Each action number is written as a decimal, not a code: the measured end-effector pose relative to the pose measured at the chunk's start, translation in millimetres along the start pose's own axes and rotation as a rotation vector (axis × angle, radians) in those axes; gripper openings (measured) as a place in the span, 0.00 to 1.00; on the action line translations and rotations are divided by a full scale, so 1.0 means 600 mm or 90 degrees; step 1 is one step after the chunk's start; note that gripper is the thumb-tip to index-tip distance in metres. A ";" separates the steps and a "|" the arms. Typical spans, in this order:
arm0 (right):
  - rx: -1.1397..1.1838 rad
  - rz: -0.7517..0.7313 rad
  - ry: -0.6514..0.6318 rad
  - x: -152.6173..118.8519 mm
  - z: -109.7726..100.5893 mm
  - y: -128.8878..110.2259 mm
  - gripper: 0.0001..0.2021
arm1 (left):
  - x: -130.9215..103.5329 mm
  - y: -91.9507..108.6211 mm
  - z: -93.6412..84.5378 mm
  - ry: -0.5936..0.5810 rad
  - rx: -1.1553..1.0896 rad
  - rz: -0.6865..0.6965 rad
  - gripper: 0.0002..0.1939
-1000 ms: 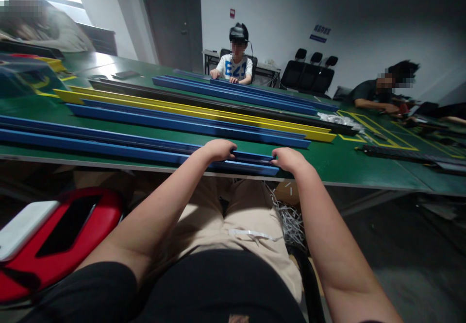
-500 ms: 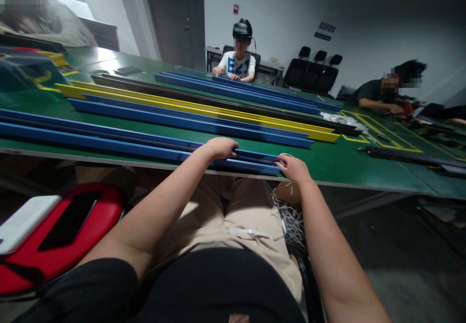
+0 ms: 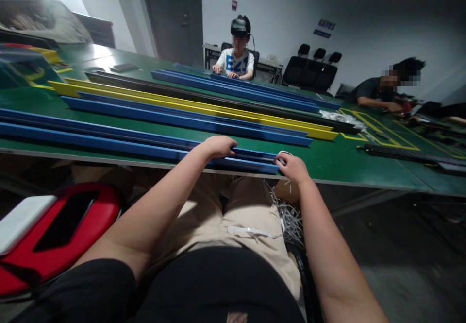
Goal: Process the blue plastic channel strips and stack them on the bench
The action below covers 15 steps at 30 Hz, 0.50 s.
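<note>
A long blue channel-shaped profile (image 3: 145, 144) lies along the near edge of the table, its dark groove facing up. Over its right part rests my left hand (image 3: 220, 147), fingers curled down onto the profile. My right hand (image 3: 293, 168) is at the profile's right end, thumb and fingers pinched together; what lies between them is too small to tell. Just behind those fingers shows the white curved rim (image 3: 286, 153) of something mostly hidden.
Beyond lie another blue profile (image 3: 189, 121), a yellow one (image 3: 218, 110) and a black one (image 3: 174, 91). Co-workers sit around the green table (image 3: 342, 165). Below, white strips (image 3: 291, 218) fill a box; a red stool (image 3: 98, 211) holds a phone (image 3: 67, 218).
The view has shifted slightly, so everything sits a little further left. Both hands keep nearly the same places on the blue profile.
</note>
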State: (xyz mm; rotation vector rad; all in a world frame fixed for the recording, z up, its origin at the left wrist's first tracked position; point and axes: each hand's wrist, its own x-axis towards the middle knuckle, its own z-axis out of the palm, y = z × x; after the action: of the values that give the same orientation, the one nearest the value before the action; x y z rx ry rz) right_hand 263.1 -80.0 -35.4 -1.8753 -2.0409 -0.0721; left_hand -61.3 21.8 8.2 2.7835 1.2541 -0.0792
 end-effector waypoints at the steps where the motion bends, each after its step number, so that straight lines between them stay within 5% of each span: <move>1: 0.003 0.001 0.005 0.000 0.000 0.000 0.12 | 0.001 -0.001 0.001 0.000 0.001 0.002 0.18; 15: 0.018 -0.001 -0.016 0.000 -0.005 0.001 0.11 | 0.005 -0.004 0.006 0.005 0.006 -0.003 0.18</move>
State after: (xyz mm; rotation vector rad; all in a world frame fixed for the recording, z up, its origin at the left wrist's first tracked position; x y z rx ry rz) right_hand 264.0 -81.0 -33.0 -1.8664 -2.0482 -0.0200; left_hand -61.3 25.1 4.3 2.7912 1.2654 -0.0756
